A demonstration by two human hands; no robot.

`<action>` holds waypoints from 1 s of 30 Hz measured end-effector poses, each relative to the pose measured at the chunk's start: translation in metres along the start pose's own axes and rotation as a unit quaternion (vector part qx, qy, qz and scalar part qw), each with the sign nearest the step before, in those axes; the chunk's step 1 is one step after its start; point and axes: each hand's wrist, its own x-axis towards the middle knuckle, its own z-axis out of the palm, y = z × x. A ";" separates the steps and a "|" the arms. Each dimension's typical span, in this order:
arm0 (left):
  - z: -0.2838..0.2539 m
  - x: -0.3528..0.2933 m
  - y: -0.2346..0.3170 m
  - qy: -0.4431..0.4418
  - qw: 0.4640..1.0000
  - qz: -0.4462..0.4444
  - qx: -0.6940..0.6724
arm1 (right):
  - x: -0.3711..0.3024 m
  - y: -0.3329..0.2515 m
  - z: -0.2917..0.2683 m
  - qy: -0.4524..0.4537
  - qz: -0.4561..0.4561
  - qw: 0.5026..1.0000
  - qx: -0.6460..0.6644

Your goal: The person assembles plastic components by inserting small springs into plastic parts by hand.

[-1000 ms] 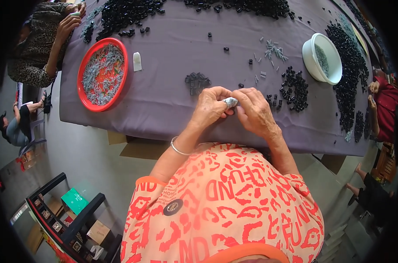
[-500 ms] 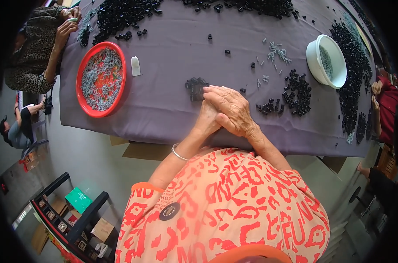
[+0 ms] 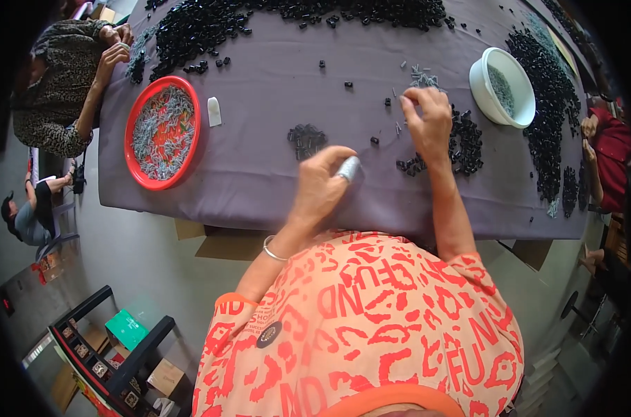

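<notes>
- We see the two hands well apart over the bench (image 3: 253,104), which is spread with a purplish-grey cloth.
- Our left hand (image 3: 315,191), at the centre of the frame, is slightly blurred; its thumb and fingers bend towards the right, and we cannot tell whether they grip anything.
- One of its digits wears a silvery-grey wrap (image 3: 348,169).
- Our right hand (image 3: 430,125), right of centre, has thumb and forefinger brought near each other; we cannot tell if anything sits between them.
- Just beyond it lie the grey pins (image 3: 421,75), slim, short and pale, strewn at all angles in a loose little pile.
- Near its wrist we find the black pieces (image 3: 468,146), small, chunky and glossy, grouped in a rough curve.
- Close to our left hand sits a dark cluster (image 3: 306,140) of similar pieces, its surface duller and smoky.
- More pins fill the round red tray (image 3: 197,128) at left and the deep white bowl (image 3: 477,78) at upper right.
</notes>
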 end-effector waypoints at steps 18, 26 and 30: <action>-0.015 0.018 0.007 0.165 0.894 0.225 0.352 | -0.028 0.004 -0.037 -0.055 0.068 0.980 0.177; 0.026 0.051 -0.003 0.024 0.908 0.205 0.366 | -0.059 -0.007 -0.040 -0.062 0.110 0.946 0.297; 0.032 0.054 0.002 0.031 0.904 0.200 0.377 | -0.066 -0.011 -0.041 -0.069 0.109 0.948 0.290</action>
